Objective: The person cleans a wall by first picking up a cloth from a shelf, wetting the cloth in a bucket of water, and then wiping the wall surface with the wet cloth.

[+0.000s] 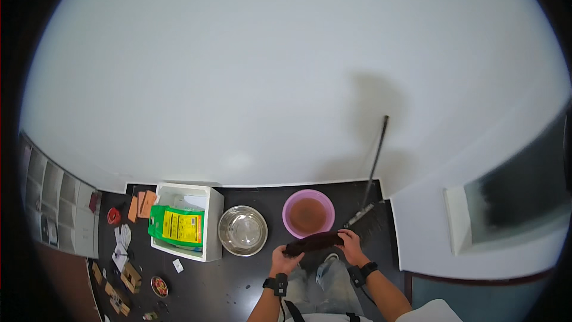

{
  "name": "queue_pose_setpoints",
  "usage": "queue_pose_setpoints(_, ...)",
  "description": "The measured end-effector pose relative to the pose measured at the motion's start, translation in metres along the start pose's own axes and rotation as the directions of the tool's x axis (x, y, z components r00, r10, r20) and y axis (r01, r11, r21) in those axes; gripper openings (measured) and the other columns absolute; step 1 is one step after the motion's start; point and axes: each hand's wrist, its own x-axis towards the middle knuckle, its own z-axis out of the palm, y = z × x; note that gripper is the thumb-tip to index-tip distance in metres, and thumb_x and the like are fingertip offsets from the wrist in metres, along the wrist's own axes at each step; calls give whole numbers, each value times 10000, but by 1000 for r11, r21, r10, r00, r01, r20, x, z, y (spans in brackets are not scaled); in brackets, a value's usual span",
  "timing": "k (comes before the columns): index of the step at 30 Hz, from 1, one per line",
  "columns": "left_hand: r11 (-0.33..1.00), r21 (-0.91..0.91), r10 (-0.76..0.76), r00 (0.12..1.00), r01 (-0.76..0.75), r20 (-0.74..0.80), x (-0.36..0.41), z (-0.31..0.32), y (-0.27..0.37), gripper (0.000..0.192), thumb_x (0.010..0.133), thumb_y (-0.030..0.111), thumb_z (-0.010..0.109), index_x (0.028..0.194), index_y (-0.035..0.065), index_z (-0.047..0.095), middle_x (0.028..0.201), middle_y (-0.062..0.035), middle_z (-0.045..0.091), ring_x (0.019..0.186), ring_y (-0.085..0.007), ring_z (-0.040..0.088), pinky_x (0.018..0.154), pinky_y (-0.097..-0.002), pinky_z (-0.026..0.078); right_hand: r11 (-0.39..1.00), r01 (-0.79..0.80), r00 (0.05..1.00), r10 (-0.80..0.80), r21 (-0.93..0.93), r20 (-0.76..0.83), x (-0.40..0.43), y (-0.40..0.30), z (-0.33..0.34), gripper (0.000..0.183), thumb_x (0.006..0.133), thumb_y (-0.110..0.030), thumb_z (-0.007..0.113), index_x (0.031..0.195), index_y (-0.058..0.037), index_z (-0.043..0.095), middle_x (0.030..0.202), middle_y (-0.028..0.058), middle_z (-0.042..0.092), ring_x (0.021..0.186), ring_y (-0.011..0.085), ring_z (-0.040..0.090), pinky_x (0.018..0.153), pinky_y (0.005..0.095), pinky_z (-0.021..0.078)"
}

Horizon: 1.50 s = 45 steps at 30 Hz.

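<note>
A long, dark maroon piece [314,243], cloth-like, stretches sideways between my two hands. Its exact kind cannot be told from here. My left hand [286,260] grips its left end, thumb along the lower edge. At the other end, my right hand [351,247] has its fingers over the top. Just beyond the piece stands a pink plastic basin [286,209], partly filled with cloudy reddish-brown water. The held piece overlaps the basin's near rim in view; whether they touch is unclear.
Left of the basin are a stainless steel bowl [243,232] and a white foam box [215,223] holding a green-yellow bag [178,226]. A broom [377,156] leans on the wall at right. Bricks [145,203], cardboard pieces [130,277] and a small bowl [159,286] lie farther left.
</note>
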Motion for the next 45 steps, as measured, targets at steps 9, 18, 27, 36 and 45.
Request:
queue_pose_setpoints(9, 976, -211, 30, 996, -48, -89, 215, -64, -21, 357, 938, 228, 430, 1160, -52, 449, 1311, -235, 427, 1315, -367, 370, 1076, -565, 321, 979, 90, 995, -81, -183, 58, 286, 156, -17, 168, 907, -132, 588, 1045, -38, 611, 977, 78, 615, 878, 193, 607, 708, 358, 535)
queue_pose_setpoints(18, 949, -314, -16, 988, -34, -155, 425, -161, -20, 586, 962, 188, 384, 1463, -30, 174, 1489, -217, 233, 1387, -384, 271, 1126, -580, 242, 687, 257, 952, -299, -680, 58, 555, 370, -80, 295, 800, -75, 633, 1078, 21, 646, 982, 199, 656, 930, 319, 628, 811, 367, 512)
queue_pose_setpoints(27, 984, -173, -68, 979, 34, -191, 494, -180, -25, 523, 950, 229, 457, 1414, 31, 319, 1462, -188, 281, 1326, -379, 336, 1100, -614, 256, 242, 422, 902, -19, -874, 431, 562, 417, -69, 395, 816, -101, 571, 1197, 4, 582, 1074, 224, 622, 1016, 408, 599, 953, 439, 474)
queue_pose_setpoints(36, 989, -42, 142, 989, -143, -39, 551, -197, -18, 266, 967, 245, 430, 1052, 49, 589, 991, -109, 620, 927, -268, 600, 860, -406, 502, 688, 530, 735, -82, -496, 673, 419, 300, 12, 265, 867, -163, 626, 1056, 8, 553, 1022, 147, 561, 964, 244, 556, 882, 338, 441)
queue_pose_setpoints(45, 983, -152, 111, 994, -106, 23, 547, -193, -33, 269, 974, 160, 416, 1139, 27, 580, 1061, -147, 623, 988, -282, 617, 857, -415, 529, 526, 506, 858, -227, -684, 460, 454, 333, 12, 297, 873, -206, 638, 1050, 26, 581, 1018, 241, 638, 994, 392, 609, 865, 413, 473)
